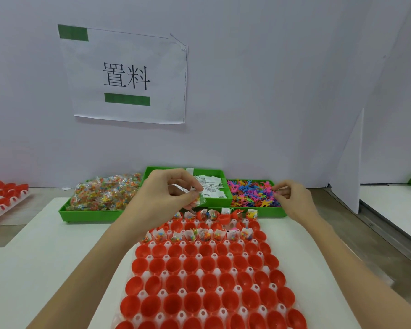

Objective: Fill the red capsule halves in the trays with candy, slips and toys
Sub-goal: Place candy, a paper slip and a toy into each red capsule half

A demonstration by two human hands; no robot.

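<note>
A white tray [201,292] of red capsule halves [192,282] lies on the worktop [45,257]. Its two far rows hold halves already stuffed with candy packets and slips; the nearer rows stand bare. Beyond the tray sit three green bins: candy [105,193] at the left, slips [211,187] in the middle, toys [253,193] at the right. The left hand [169,193] hovers over the slips bin, fingers curled, pinching a clear candy packet [198,199]. The right hand [292,198] reaches into the toys bin, fingertips pinched among the toys; whether it holds one I cannot tell. Another tray [5,198] of red halves lies far left of the main tray. A paper sign [126,77] hangs on the wall behind.
</note>
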